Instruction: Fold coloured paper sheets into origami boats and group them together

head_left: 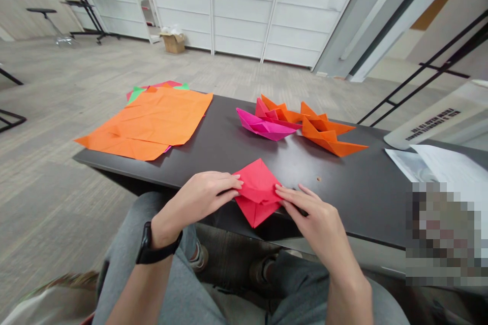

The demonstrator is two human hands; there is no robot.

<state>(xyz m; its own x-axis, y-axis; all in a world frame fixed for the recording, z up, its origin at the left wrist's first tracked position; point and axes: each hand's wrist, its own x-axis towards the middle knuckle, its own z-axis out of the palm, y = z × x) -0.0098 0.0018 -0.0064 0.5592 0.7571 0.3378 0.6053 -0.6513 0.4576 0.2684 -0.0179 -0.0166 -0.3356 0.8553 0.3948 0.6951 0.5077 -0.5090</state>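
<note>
Table: a dark grey table top [221,132] is seen across the middle of the view; its right end is cut off by the frame.
Sheet stack: wrinkled orange sheets [152,122] are laid at the left end; green, red and magenta sheets beneath are almost wholly covered, with only edges exposed.
Folded boats: a magenta boat [269,129], a red boat [262,108] and several orange boats [331,143] are grouped near the far edge; the rear ones are partly hidden by overlap, so an exact count cannot be given.
Right end: loose white sheets [446,165] are placed beside a white printed object [409,132]; a patch below is masked by blocks and cannot be read.
Red paper: the red paper [259,177] is held at the near edge of the table, between the hands; diamond outline, smooth upper half, flap folded across the middle and rumpled at right, centre crease below, lower tip extended past the table edge.
Left hand: the left corner is held by the left hand [204,193], fingertips closed narrowly on it.
Right hand: the right corner is likewise held by the right hand [316,210]; both side corners are hidden by fingers.
Wristband: a black wristband [145,244] is worn on the left wrist; its display cannot be made out.
</note>
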